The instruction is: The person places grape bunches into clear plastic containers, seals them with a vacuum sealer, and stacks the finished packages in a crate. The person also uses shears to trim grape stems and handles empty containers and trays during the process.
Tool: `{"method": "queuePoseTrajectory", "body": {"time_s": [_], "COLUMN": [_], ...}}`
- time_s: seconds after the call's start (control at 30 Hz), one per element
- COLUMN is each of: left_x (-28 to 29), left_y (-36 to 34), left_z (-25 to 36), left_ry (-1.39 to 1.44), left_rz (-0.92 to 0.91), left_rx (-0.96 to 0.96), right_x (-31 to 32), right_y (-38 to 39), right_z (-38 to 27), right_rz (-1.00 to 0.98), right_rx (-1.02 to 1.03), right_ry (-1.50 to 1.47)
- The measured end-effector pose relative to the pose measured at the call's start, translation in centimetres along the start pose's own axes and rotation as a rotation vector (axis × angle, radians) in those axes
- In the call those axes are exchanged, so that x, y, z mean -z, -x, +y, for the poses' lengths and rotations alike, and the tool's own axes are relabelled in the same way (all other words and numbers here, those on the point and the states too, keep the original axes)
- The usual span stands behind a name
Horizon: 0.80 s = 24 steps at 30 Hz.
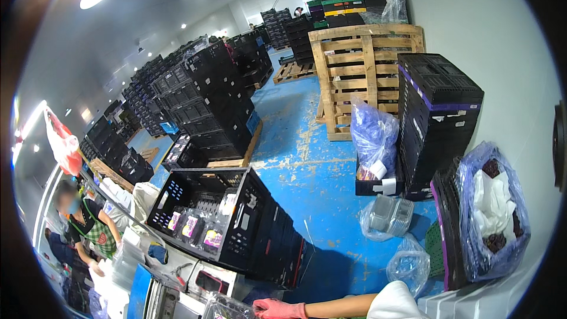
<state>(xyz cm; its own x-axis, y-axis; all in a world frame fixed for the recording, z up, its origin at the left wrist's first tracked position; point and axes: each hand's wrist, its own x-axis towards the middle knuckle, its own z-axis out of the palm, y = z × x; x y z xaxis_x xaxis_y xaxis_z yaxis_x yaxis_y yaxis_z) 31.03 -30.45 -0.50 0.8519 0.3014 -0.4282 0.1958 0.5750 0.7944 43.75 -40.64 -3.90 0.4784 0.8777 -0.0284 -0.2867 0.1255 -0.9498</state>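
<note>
My right hand (pixel 277 308), in a pink glove, reaches in from the right at the lower edge. Its fingers are closed on the side of a clear plastic clamshell (pixel 227 306), which the frame's edge cuts off. My left hand is out of view. Just beyond the clamshell, a phone in a pink-edged case (pixel 211 282) lies on the worktop, with red-handled pliers or scissors (pixel 179 274) beside it. A black crate (pixel 243 224) tops a stack ahead and holds several labelled clear packs (pixel 190 225) of dark produce.
On the right, a blue-lined crate (pixel 466 230) holds dark grapes and white paper. Nearby are empty clear clamshells (pixel 391 215), a tall black crate stack (pixel 437 124) and an upright wooden pallet (pixel 369 77). A person in a green checked apron (pixel 100 233) works at left.
</note>
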Motion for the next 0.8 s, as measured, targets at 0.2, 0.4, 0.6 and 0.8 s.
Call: {"method": "queuePoseTrajectory", "body": {"time_s": [0.2,0.4,0.6,0.8], "left_x": [0.7,1.4,0.9,1.1], "left_y": [4.0,11.5,18.5,28.4], "left_z": [-1.4,-4.4,-7.2,-12.3], "left_ry": [0.068,0.19,0.308,0.438], "left_rz": [0.193,0.362,0.594,0.888], "left_rx": [-0.097,-0.244,-0.343,-0.522], "right_x": [7.1,5.7,-0.9,-11.5], "right_y": [1.7,2.8,4.0,4.0], "right_z": [0.5,-0.8,-2.0,0.1], "right_rz": [-0.053,-0.114,-0.262,-0.526], "right_rx": [-0.05,-0.215,-0.271,-0.397], "right_ry": [-0.055,-0.31,-0.155,0.028]}}
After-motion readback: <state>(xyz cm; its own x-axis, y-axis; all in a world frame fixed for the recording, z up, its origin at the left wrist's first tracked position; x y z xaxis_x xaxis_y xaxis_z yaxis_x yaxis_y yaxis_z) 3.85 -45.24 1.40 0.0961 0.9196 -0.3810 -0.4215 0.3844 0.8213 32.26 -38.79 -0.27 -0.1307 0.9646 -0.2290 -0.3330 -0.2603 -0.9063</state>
